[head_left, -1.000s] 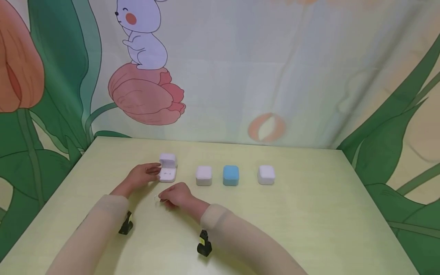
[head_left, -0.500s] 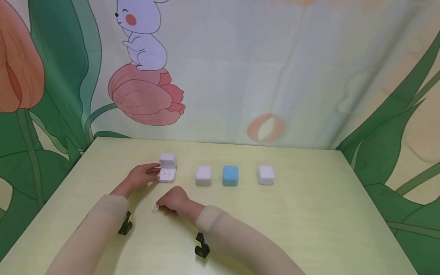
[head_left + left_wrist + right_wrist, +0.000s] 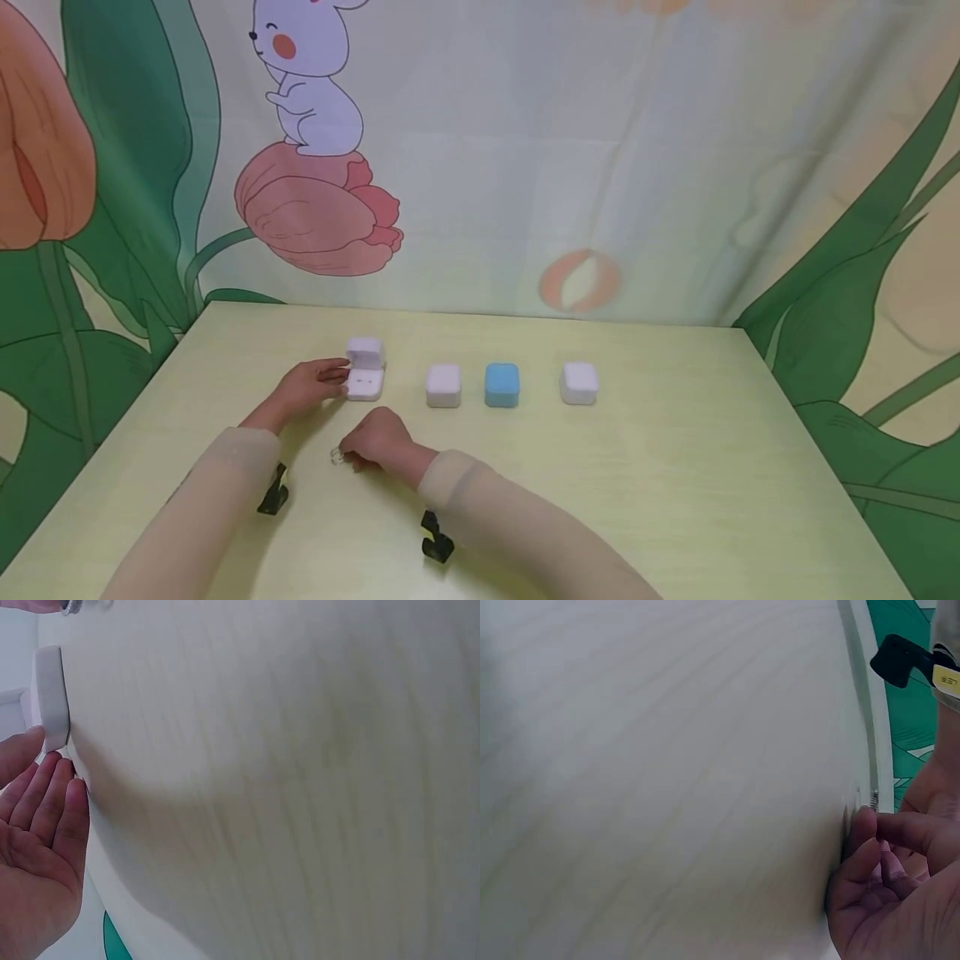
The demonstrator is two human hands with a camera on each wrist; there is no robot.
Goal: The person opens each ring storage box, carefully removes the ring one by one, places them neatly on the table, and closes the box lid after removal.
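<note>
A small white ring box stands with its lid raised at the left of the row, two small marks showing in its insert. Beside it, my left hand touches its left side with mostly straight fingers; the left wrist view has thumb and fingertips at the end of the box. My right hand, nearer me, pinches a thin silvery ring between thumb and index finger, low over the table. A sparkly edge of the ring pokes past the fingertips in the right wrist view.
Right of the ring box stand a pale pinkish closed box, a blue closed box and a white closed box. They share a pale wood-grain table. A printed curtain hangs behind the far edge.
My right hand has moved slightly toward me and left, lowering the ring closer to the table. My left hand stays at the ring box.
</note>
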